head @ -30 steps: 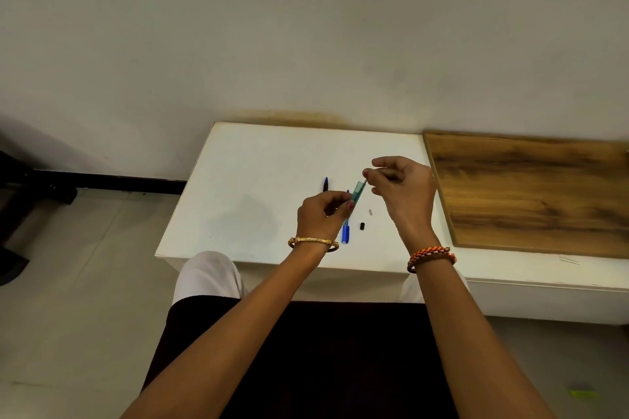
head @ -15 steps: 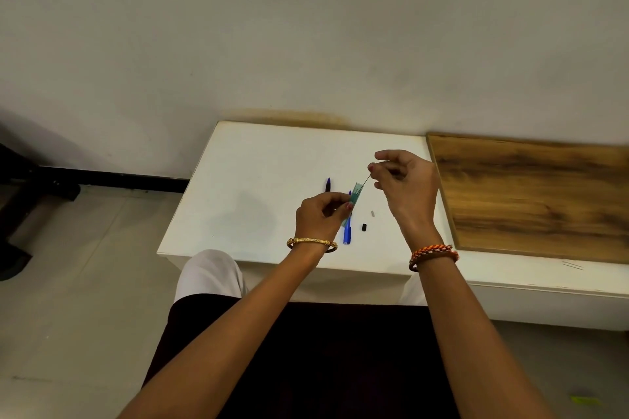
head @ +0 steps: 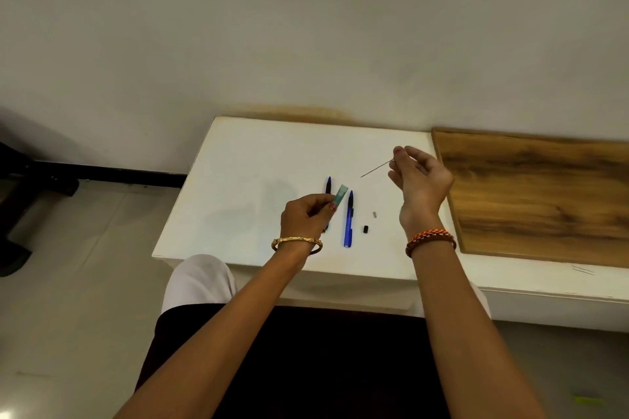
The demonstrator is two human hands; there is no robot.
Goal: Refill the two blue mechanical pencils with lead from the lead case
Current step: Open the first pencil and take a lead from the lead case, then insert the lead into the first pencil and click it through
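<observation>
My left hand (head: 308,214) grips the translucent teal plastic lead case (head: 339,196); at its 2 o'clock, my right hand (head: 420,180) pinches a thin grey lead stick (head: 376,169). On the white table (head: 245,180), one blue mechanical pencil (head: 348,219) lies just right of the case, another (head: 328,185) partly behind my left hand.

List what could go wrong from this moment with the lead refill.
1. The lead is pinched at one end by the right hand, its length unsupported in the air; it may snap.
2. The lead case in the left hand looks open and tilted; more leads might slide out.
3. The small black cap and grey piece lie loose on the white table; a wrist could knock them off.
</observation>
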